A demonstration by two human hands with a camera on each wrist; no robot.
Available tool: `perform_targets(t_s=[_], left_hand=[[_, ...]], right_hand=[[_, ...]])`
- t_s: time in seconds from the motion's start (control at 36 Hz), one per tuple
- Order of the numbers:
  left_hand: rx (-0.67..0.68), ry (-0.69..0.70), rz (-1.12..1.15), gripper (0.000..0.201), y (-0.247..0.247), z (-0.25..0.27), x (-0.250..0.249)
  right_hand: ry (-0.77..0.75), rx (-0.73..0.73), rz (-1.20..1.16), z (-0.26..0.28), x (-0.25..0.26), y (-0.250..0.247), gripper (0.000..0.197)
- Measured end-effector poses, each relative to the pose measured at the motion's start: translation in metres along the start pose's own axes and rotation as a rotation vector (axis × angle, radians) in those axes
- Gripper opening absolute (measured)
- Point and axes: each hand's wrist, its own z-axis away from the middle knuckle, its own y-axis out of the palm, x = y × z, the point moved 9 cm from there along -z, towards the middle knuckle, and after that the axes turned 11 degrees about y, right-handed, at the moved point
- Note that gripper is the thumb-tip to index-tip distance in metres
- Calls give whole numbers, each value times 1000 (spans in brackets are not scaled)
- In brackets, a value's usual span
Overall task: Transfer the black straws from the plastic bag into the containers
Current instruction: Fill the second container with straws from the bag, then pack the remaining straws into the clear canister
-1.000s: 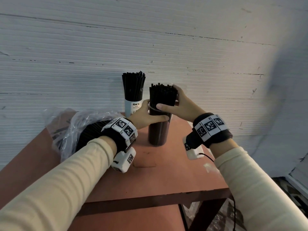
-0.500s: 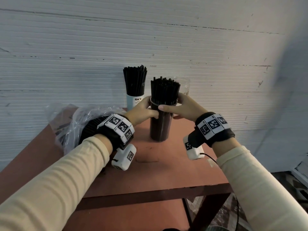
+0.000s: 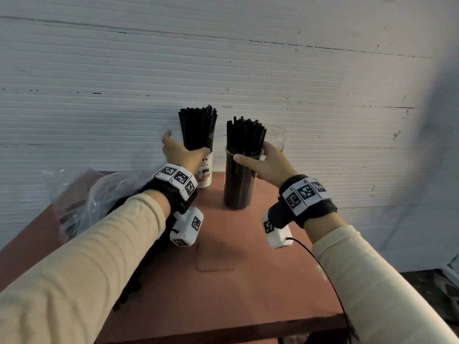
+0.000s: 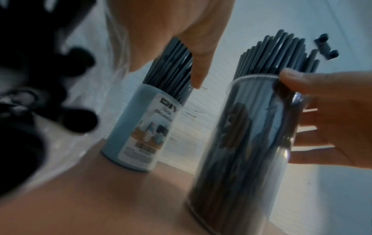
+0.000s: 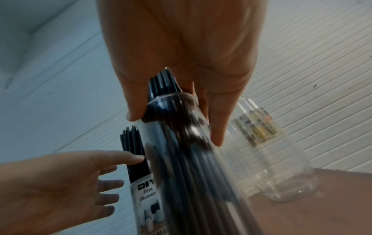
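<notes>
A clear container [image 3: 238, 187] packed with black straws [image 3: 244, 135] stands upright on the red-brown table [image 3: 223, 281]. My right hand [image 3: 268, 162] grips it at the rim, thumb in front and fingers behind [image 5: 181, 47]. To its left stands a white labelled container [image 3: 206, 175], also full of straws [image 3: 197, 127]. My left hand [image 3: 182, 152] is beside that one with its fingers spread, the thumb lying across the straws just above its rim [image 4: 199, 66]. The plastic bag [image 3: 99, 197] with dark straws inside lies at the left, partly behind my left forearm.
An empty clear jar [image 3: 279, 135] stands against the wall behind my right hand, also seen in the right wrist view [image 5: 281, 167]. The ribbed white wall [image 3: 248, 70] closes off the back. The table's front edge runs below my forearms.
My left hand has let go of the clear container and moved left to the labelled one. My right hand has kept its grip on the clear container's rim.
</notes>
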Motion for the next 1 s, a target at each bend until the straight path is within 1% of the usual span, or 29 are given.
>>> perform_targets(t_s=[0.06, 0.14, 0.19, 0.31, 0.39, 0.56, 0.61, 0.67, 0.69, 0.75, 0.83, 0.89, 0.94, 1.0], left_hand=[[71, -58, -2, 115, 10, -10, 13], [174, -103, -21, 122, 23, -19, 23], [218, -107, -23, 114, 29, -24, 27], [251, -80, -55, 85, 37, -34, 37], [254, -76, -69, 71, 38, -38, 43], [288, -69, -58, 60, 43, -43, 55], [295, -72, -57, 62, 44, -43, 55], [283, -72, -82, 64, 43, -43, 54], [276, -71, -95, 65, 42, -44, 54], [279, -76, -120, 69, 41, -44, 56], [290, -86, -135, 76, 42, -43, 57], [281, -87, -148, 74, 42, -43, 58], [262, -88, -164, 70, 40, -43, 58], [262, -93, -156, 67, 41, -43, 57]], right_hand=[[7, -33, -17, -11, 0, 2, 48], [42, -71, -25, -30, 0, 9, 48], [72, -104, -46, -45, -2, 17, 50], [97, -147, -51, -69, -2, 31, 53], [115, -167, -48, -80, -2, 36, 53], [124, -174, -78, -85, -4, 43, 62], [132, -172, -88, -81, -6, 43, 75], [127, -177, -67, -77, -6, 39, 92], [119, -185, -45, -72, -5, 35, 96], [99, -218, -1, -64, -4, 24, 98], [36, -291, 50, -55, 0, 4, 96], [9, -343, 97, -53, -1, -11, 97], [21, -381, 132, -57, -6, -26, 102], [93, -388, 149, -65, -19, -38, 109]])
